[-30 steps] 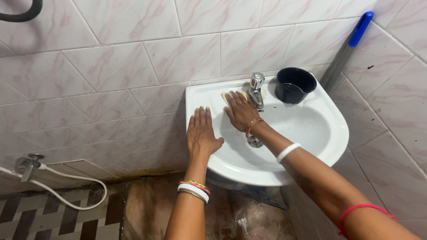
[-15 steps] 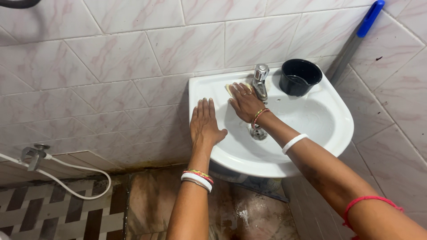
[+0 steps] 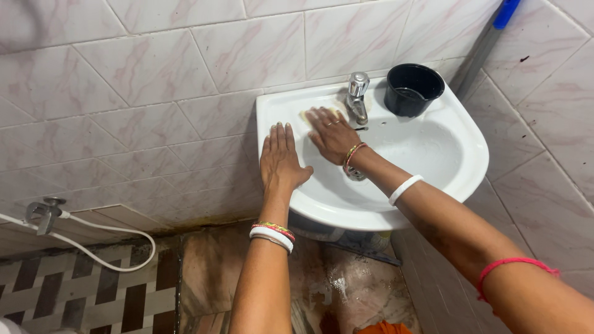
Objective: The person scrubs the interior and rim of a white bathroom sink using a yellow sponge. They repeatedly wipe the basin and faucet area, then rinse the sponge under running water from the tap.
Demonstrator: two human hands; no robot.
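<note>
A white wall-hung washbasin [image 3: 458, 179] fills the middle of the head view. My left hand [image 3: 279, 159] lies flat, fingers together, on the basin's left rim. My right hand [image 3: 332, 133] presses a small pale yellow cloth [image 3: 307, 115] against the basin's back left ledge, just left of the chrome tap [image 3: 356, 94]. Only the cloth's edge shows beyond my fingertips. Bangles sit on both wrists. The basin's drain is partly hidden under my right wrist.
A black plastic mug [image 3: 412, 88] stands on the basin's back right corner. A grey handle with a blue grip [image 3: 489, 38] leans in the tiled corner. A wall tap with a white hose [image 3: 93, 240] is low on the left. The floor [image 3: 334, 291] below is wet.
My right hand and the cloth have slid slightly left along the back ledge, away from the tap. The left hand stays flat on the rim. The camera has tilted down a little.
</note>
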